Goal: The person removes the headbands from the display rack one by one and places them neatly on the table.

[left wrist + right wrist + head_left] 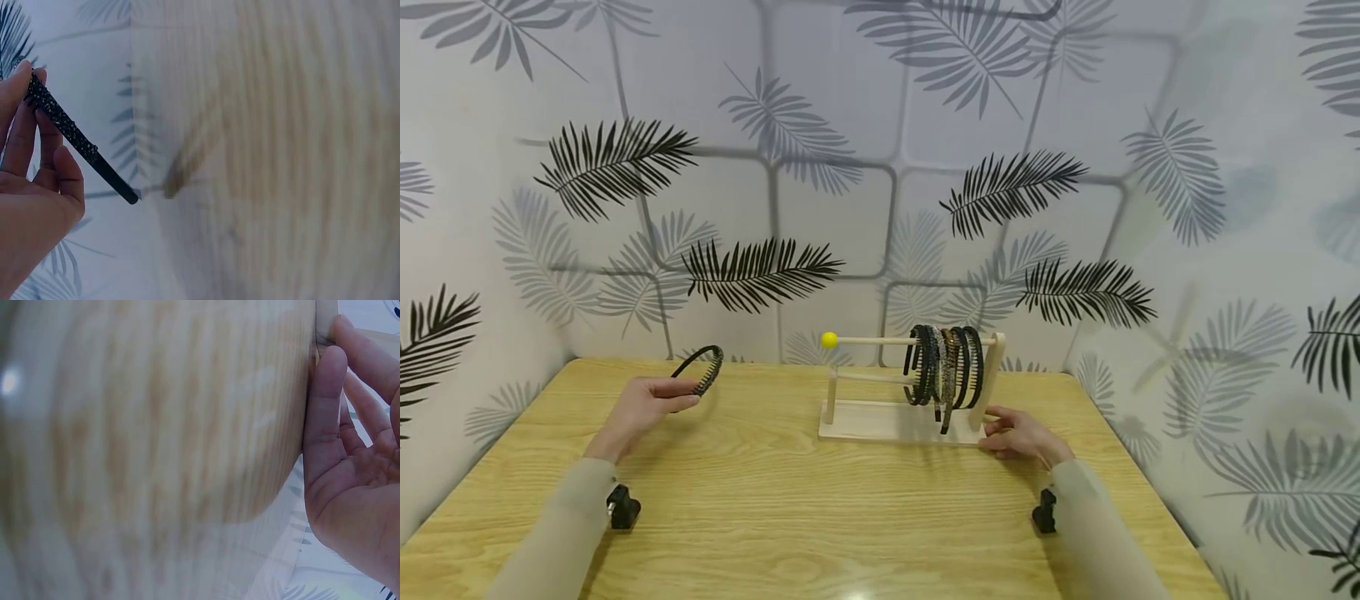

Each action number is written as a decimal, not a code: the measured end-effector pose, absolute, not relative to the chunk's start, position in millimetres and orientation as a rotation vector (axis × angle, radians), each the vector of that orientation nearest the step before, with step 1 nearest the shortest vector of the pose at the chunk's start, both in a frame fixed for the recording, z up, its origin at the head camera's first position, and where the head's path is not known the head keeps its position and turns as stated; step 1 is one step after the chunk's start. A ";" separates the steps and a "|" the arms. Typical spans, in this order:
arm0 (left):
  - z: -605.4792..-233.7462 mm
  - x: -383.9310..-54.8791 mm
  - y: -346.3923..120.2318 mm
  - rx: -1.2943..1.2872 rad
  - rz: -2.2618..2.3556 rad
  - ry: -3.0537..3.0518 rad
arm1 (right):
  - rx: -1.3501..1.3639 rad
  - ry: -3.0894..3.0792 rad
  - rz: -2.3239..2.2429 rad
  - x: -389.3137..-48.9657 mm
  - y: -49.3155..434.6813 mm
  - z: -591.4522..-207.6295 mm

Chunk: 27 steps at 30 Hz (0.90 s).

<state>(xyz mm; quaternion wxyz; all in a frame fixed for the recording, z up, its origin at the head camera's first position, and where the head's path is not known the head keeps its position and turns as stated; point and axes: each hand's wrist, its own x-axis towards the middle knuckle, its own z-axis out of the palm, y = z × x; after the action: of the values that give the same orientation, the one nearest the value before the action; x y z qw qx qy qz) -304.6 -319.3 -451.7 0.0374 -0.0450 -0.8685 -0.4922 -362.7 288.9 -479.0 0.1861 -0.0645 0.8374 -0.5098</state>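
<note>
On the left side of the table, my left hand (pixel 651 408) pinches a black headband (pixel 713 367) between thumb and fingers. The left wrist view shows sparkly stones along the headband (pixel 69 131), one bare end pointing down. A pale wooden headband stand (pixel 865 429) stands at the centre right, its upper bar (pixel 872 341) tipped with a yellow ball (pixel 829 340). Several headbands (pixel 958 367), black, silvery and brownish gold, hang at the bar's right part near the upright. My right hand (pixel 1018 433) grips the right end of the stand's base, thumb in front.
The wood-grain table (pixel 790 525) runs back to a wall (pixel 835 217) with a leaf pattern, which also closes in on both sides. A lower rod (pixel 868 378) on a short post spans the stand. Black cameras sit at both wrists.
</note>
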 end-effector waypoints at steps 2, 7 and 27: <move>-452.8 -303.5 -325.4 -0.116 -1.494 -2.663 | -0.180 2.363 -1.437 -363.1 288.8 -479.5; -457.4 -302.2 -340.9 -0.054 -1.512 -2.642 | -0.198 2.363 -1.441 -363.3 288.5 -479.8; -468.8 -310.6 -393.4 0.066 -1.366 -2.675 | -0.184 2.357 -1.460 -363.1 287.5 -481.1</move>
<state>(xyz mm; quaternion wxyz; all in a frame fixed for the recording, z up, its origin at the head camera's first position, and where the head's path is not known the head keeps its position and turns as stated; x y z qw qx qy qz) -310.6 -393.4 -468.8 0.0686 0.0218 -0.8883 -0.4536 -363.1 287.5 -481.1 0.1802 -0.0650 0.8343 -0.5169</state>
